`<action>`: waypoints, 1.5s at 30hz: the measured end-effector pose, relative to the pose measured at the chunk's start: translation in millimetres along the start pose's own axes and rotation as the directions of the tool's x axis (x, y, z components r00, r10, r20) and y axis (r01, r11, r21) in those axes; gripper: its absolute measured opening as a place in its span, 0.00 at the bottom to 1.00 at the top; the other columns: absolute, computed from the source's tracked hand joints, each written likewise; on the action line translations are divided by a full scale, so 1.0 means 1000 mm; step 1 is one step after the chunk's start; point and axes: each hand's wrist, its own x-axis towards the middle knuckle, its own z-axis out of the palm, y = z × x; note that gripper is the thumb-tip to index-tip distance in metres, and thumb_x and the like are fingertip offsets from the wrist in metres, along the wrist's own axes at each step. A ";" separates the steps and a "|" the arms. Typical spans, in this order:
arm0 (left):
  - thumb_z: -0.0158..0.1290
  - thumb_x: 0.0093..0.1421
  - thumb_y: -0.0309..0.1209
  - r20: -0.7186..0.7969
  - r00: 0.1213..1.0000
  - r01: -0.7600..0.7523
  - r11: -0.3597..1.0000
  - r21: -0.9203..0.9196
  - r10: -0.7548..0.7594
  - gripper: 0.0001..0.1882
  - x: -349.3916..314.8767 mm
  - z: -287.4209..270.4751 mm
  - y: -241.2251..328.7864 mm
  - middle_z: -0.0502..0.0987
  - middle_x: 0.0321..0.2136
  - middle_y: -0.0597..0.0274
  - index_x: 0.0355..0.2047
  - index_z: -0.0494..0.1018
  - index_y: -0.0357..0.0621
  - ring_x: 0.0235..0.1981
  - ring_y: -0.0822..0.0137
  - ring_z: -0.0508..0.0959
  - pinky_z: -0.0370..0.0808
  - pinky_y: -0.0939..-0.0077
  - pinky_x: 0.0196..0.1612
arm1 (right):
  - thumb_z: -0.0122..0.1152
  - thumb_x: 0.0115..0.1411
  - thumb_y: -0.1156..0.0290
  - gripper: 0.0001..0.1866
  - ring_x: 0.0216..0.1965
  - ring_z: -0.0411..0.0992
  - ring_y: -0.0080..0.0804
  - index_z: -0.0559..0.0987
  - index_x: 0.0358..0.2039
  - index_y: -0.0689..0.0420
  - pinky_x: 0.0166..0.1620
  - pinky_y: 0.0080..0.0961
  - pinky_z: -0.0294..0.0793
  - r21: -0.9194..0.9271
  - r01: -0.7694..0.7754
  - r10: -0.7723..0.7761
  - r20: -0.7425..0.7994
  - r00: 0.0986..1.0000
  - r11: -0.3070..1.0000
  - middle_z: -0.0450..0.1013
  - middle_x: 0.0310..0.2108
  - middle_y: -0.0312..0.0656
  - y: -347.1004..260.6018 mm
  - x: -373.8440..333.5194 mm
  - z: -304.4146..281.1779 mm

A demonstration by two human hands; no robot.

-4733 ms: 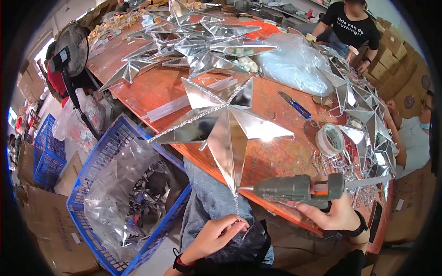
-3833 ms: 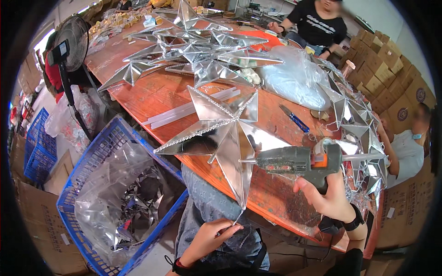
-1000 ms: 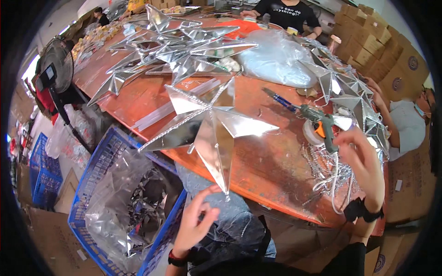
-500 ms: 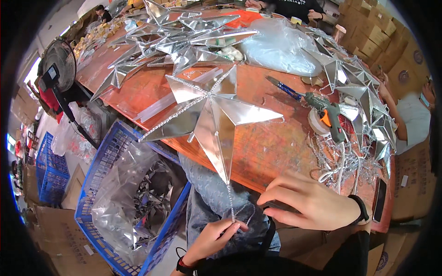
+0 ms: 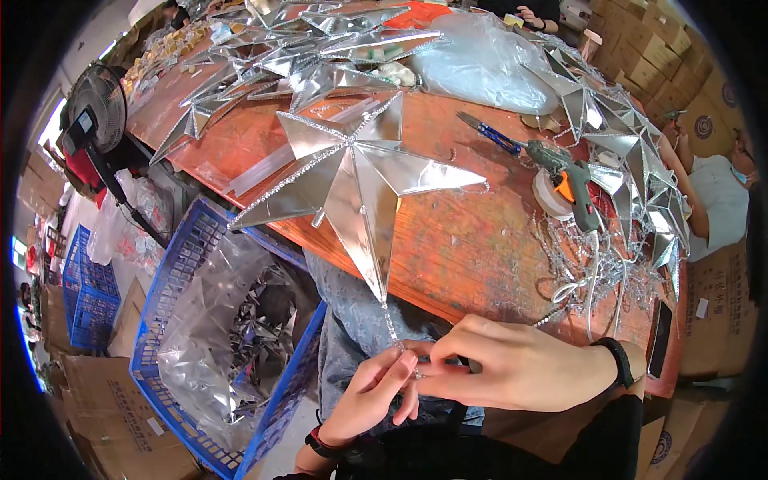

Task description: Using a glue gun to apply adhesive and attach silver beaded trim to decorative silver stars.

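Note:
A large silver foil star lies at the table's front edge, its lowest point jutting out over my lap. Bright beading runs along some of its ridges. From that point a silver bead string stretches down to my left hand, which pinches it between thumb and fingers. Right beside it, my right hand has its fingertips closed on the same string, touching the left fingertips. The string's end is hidden among the fingers.
On the table lie a glue gun, blue-handled pliers, tangled silver bead strings and a phone. More silver stars are piled behind. A blue crate stands left; another person sits at the right.
My right hand has come left and down, closing on the string at my left fingertips. My left hand has risen slightly, and its free loop of string is now hidden.

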 end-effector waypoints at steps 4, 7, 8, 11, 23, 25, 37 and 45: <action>0.34 0.68 0.38 0.063 0.997 0.036 0.999 -0.025 -0.034 0.21 -0.003 -0.001 -0.002 0.71 0.21 0.62 0.48 0.63 0.30 0.11 0.78 0.66 0.71 0.81 0.23 | 0.51 0.51 0.73 0.16 0.37 0.65 0.35 0.70 0.42 0.59 0.36 0.27 0.70 -0.002 0.042 -0.041 0.068 0.997 0.999 0.62 0.35 0.42 0.000 0.001 0.001; 0.34 0.68 0.37 0.112 0.994 0.014 0.999 0.045 -0.019 0.20 -0.008 -0.001 -0.005 0.71 0.18 0.63 0.46 0.64 0.30 0.11 0.77 0.67 0.71 0.81 0.23 | 0.51 0.51 0.72 0.14 0.37 0.65 0.34 0.72 0.40 0.58 0.36 0.27 0.70 0.010 0.074 -0.075 0.054 0.996 0.997 0.62 0.35 0.41 -0.001 -0.001 0.004; 0.33 0.68 0.37 0.154 0.987 0.036 0.995 0.089 -0.050 0.21 -0.009 -0.003 -0.007 0.70 0.17 0.65 0.50 0.63 0.30 0.12 0.78 0.68 0.71 0.82 0.25 | 0.51 0.51 0.72 0.14 0.37 0.66 0.34 0.72 0.40 0.58 0.36 0.27 0.70 0.026 0.084 -0.085 0.058 0.995 0.996 0.62 0.35 0.41 -0.002 -0.003 0.002; 0.31 0.67 0.44 0.270 0.963 -0.055 0.979 0.195 0.000 0.27 -0.005 -0.010 -0.005 0.69 0.19 0.65 0.54 0.60 0.31 0.20 0.75 0.71 0.71 0.80 0.31 | 0.52 0.51 0.71 0.14 0.42 0.67 0.35 0.72 0.39 0.60 0.38 0.27 0.73 0.148 0.188 -0.189 -0.011 0.982 0.971 0.64 0.39 0.42 -0.007 -0.001 -0.004; 0.33 0.66 0.49 0.046 0.952 -0.269 0.896 -0.353 0.304 0.28 0.055 -0.040 0.015 0.70 0.45 0.57 0.50 0.64 0.33 0.37 0.69 0.70 0.68 0.75 0.37 | 0.59 0.52 0.80 0.07 0.38 0.73 0.30 0.80 0.33 0.62 0.37 0.19 0.76 0.201 0.362 -0.303 -0.271 0.914 0.910 0.76 0.33 0.44 -0.029 0.005 -0.049; 0.34 0.66 0.47 0.061 0.962 -0.232 0.910 -0.343 0.267 0.26 0.060 -0.045 0.013 0.71 0.43 0.57 0.48 0.65 0.35 0.36 0.68 0.71 0.67 0.75 0.37 | 0.60 0.50 0.81 0.03 0.31 0.74 0.28 0.80 0.27 0.61 0.35 0.17 0.76 0.184 0.398 -0.346 -0.259 0.902 0.899 0.76 0.29 0.47 -0.016 0.017 -0.067; 0.36 0.67 0.42 0.127 0.950 -0.221 0.901 -0.372 0.286 0.19 0.061 -0.048 0.013 0.71 0.42 0.59 0.46 0.67 0.40 0.39 0.69 0.71 0.68 0.74 0.38 | 0.56 0.58 0.75 0.05 0.29 0.71 0.17 0.75 0.35 0.62 0.30 0.13 0.72 0.445 -0.013 0.246 -0.472 0.847 0.896 0.72 0.29 0.34 0.054 0.097 -0.089; 0.46 0.63 0.39 -0.202 0.915 -0.189 0.813 0.551 0.350 0.13 0.035 -0.052 0.031 0.72 0.28 0.62 0.32 0.72 0.42 0.25 0.77 0.68 0.64 0.84 0.27 | 0.58 0.56 0.74 0.06 0.30 0.67 0.15 0.75 0.32 0.63 0.33 0.14 0.70 0.587 -0.105 0.386 -0.377 0.842 0.803 0.69 0.27 0.31 0.096 0.118 -0.065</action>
